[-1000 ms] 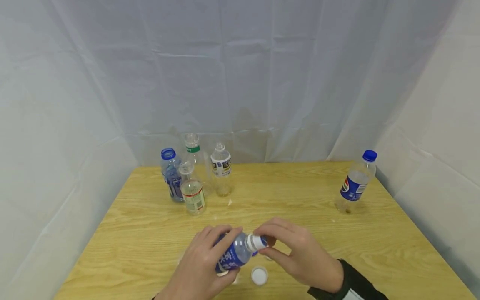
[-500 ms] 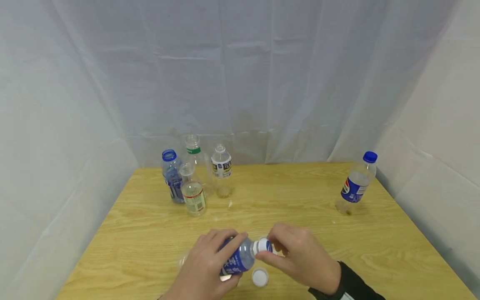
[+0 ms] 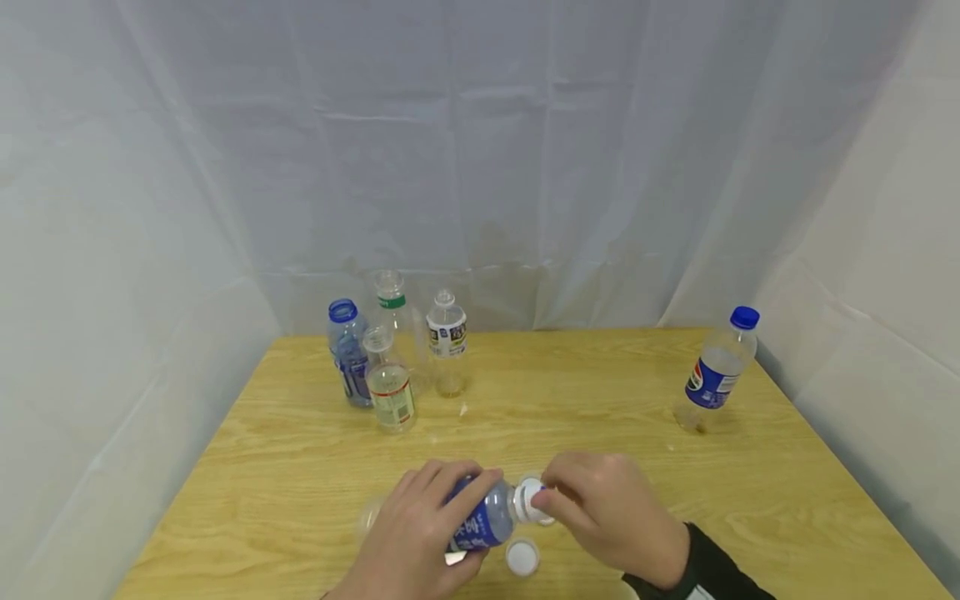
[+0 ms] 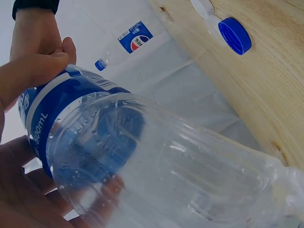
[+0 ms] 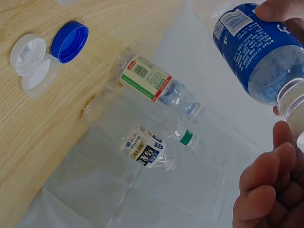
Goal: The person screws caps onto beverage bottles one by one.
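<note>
My left hand (image 3: 420,525) wraps around a clear plastic water bottle (image 3: 480,523) with a blue label, tilted on its side with its neck to the right. At the neck, my right hand (image 3: 607,512) pinches the white bottle cap (image 3: 532,503) between thumb and fingers. In the left wrist view the bottle's clear lower part (image 4: 190,161) fills the foreground, with no liquid showing in it. The right wrist view has the bottle's neck (image 5: 290,97) beside my curled fingers (image 5: 259,190); the cap is mostly cut off by the frame edge.
Loose on the wooden table (image 3: 285,467) lie a white cap (image 3: 522,557), a blue cap (image 5: 70,42) and other pale caps. Several capless bottles (image 3: 392,396) stand grouped at the back left. A blue-capped Pepsi bottle (image 3: 712,379) stands at the right. White sheeting (image 3: 495,167) surrounds the table.
Both hands and the bottle have shifted slightly to the right and down. My right thumb and fingers have changed their position around the white cap.
</note>
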Available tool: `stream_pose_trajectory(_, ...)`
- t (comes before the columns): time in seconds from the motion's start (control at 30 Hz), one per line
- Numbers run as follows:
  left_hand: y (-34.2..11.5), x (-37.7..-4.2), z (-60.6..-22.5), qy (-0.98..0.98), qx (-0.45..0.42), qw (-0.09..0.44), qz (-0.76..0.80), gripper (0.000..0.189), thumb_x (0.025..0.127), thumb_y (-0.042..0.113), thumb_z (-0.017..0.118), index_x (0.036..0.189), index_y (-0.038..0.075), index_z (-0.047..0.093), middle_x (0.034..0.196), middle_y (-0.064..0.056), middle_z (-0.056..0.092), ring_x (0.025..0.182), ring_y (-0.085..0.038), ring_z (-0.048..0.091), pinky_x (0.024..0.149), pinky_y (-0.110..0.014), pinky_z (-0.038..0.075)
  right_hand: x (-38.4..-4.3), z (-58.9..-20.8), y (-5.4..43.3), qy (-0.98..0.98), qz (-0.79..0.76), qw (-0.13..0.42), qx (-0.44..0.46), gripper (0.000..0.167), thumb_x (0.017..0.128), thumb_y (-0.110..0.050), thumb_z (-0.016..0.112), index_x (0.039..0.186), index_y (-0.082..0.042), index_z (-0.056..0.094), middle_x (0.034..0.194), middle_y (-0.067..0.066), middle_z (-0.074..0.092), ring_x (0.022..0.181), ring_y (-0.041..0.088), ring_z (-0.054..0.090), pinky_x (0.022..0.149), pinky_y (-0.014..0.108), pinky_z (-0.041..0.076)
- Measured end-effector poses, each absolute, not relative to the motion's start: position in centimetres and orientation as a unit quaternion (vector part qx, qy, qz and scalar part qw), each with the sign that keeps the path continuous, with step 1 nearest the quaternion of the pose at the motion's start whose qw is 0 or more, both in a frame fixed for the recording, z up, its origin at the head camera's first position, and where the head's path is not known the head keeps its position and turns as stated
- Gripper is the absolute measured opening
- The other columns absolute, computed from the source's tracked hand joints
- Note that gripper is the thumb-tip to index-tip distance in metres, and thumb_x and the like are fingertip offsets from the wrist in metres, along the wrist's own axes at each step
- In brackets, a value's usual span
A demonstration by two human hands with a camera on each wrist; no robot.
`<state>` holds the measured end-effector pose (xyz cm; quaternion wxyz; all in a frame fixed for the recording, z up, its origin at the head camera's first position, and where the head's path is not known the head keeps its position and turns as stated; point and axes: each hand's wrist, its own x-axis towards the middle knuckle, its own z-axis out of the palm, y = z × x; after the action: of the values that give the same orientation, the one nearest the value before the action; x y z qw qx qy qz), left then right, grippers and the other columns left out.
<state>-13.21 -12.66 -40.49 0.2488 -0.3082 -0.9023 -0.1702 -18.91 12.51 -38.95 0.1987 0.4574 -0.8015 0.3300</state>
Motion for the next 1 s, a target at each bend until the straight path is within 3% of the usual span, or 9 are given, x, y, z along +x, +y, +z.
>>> stream_pose_trajectory(0.1,-12.7,-13.2,-40.5,-0.905,-0.302,0.243,-0.173,0.083,0.065,0.036,0.093,0.14,0.025,0.058,0.126,0.005,0.061,0.108,-0.013,0.06,0.083,-0.038,0.056,-19.0,-38.5,13.1,-0.792,0.326,0.193,0.478,0.025,0.101,-0.037,0.061,0.115,-0.018,0.068,0.096,-0.01,0.068,0.074,-0.003,0.057,0.064,0.01,0.048)
stream_pose_trajectory(0.17,-12.7,-13.2,-40.6,-0.907,-0.298,0.24,-0.175,0.083,0.066,0.036,0.093,0.14,0.024,0.058,0.126,0.005,0.061,0.108,-0.014,0.061,0.083,-0.038,0.056,-19.0,-38.2,13.4,-0.787,0.315,0.188,0.496,0.037,0.097,-0.036,0.068,0.13,-0.018,0.063,0.111,-0.007,0.068,0.087,0.002,0.063,0.074,0.014,0.053)
stream_pose_trajectory(0.23,-12.8,-13.2,-40.6,-0.908,-0.297,0.238,-0.177,0.082,0.066,0.036,0.093,0.14,0.024,0.058,0.126,0.004,0.061,0.108,-0.015,0.061,0.083,-0.038,0.056,-18.9,-37.9,13.7,-0.784,0.295,0.182,0.514,0.046,0.093,-0.034,0.075,0.134,-0.019,0.06,0.12,-0.006,0.066,0.098,0.005,0.065,0.083,0.018,0.055)
stream_pose_trajectory(0.4,-12.7,-13.3,-40.6,-0.907,-0.298,0.239,-0.178,0.081,0.066,0.036,0.093,0.139,0.023,0.06,0.126,0.004,0.061,0.107,-0.015,0.061,0.082,-0.038,0.056,-18.8,-38.0,13.8,-0.78,0.266,0.181,0.536,0.035,0.094,-0.03,0.074,0.126,-0.02,0.064,0.116,-0.008,0.065,0.102,0.006,0.064,0.087,0.019,0.054)
stream_pose_trajectory(0.57,-12.4,-13.2,-40.6,-0.907,-0.298,0.241,-0.172,0.082,0.066,0.037,0.093,0.139,0.025,0.059,0.126,0.006,0.06,0.108,-0.012,0.059,0.083,-0.037,0.055,-18.8,-38.2,13.6,-0.788,0.269,0.183,0.524,0.027,0.096,-0.036,0.069,0.115,-0.017,0.067,0.097,-0.012,0.065,0.084,0.001,0.06,0.074,0.012,0.05)
stream_pose_trajectory(0.7,-12.3,-13.2,-40.6,-0.904,-0.303,0.247,-0.171,0.082,0.066,0.037,0.093,0.14,0.026,0.058,0.126,0.006,0.059,0.106,-0.012,0.058,0.082,-0.036,0.055,-18.8,-38.3,13.4,-0.806,0.264,0.18,0.498,0.019,0.097,-0.039,0.067,0.097,-0.02,0.066,0.08,-0.016,0.057,0.07,-0.004,0.049,0.062,0.007,0.042)
stream_pose_trajectory(0.83,-12.1,-13.1,-40.6,-0.902,-0.309,0.248,-0.171,0.08,0.067,0.038,0.092,0.139,0.025,0.059,0.125,0.006,0.06,0.106,-0.012,0.058,0.082,-0.036,0.055,-18.8,-38.5,13.2,-0.826,0.256,0.164,0.475,0.025,0.099,-0.041,0.063,0.083,-0.023,0.061,0.069,-0.019,0.046,0.061,-0.007,0.038,0.055,0.008,0.034)
stream_pose_trajectory(0.93,-12.1,-13.1,-40.5,-0.905,-0.305,0.239,-0.176,0.08,0.068,0.037,0.092,0.139,0.025,0.059,0.126,0.006,0.06,0.107,-0.012,0.059,0.083,-0.037,0.055,-18.9,-38.4,13.3,-0.826,0.257,0.16,0.475,0.022,0.1,-0.04,0.061,0.09,-0.021,0.067,0.073,-0.018,0.054,0.063,-0.005,0.045,0.057,0.01,0.039)
stream_pose_trajectory(1.0,-12.2,-13.2,-40.4,-0.909,-0.298,0.228,-0.18,0.08,0.068,0.037,0.092,0.14,0.026,0.058,0.127,0.006,0.059,0.109,-0.013,0.059,0.084,-0.037,0.055,-18.9,-38.2,13.5,-0.823,0.266,0.158,0.477,0.025,0.098,-0.041,0.065,0.108,-0.019,0.07,0.085,-0.015,0.064,0.071,-0.004,0.053,0.062,0.012,0.045)
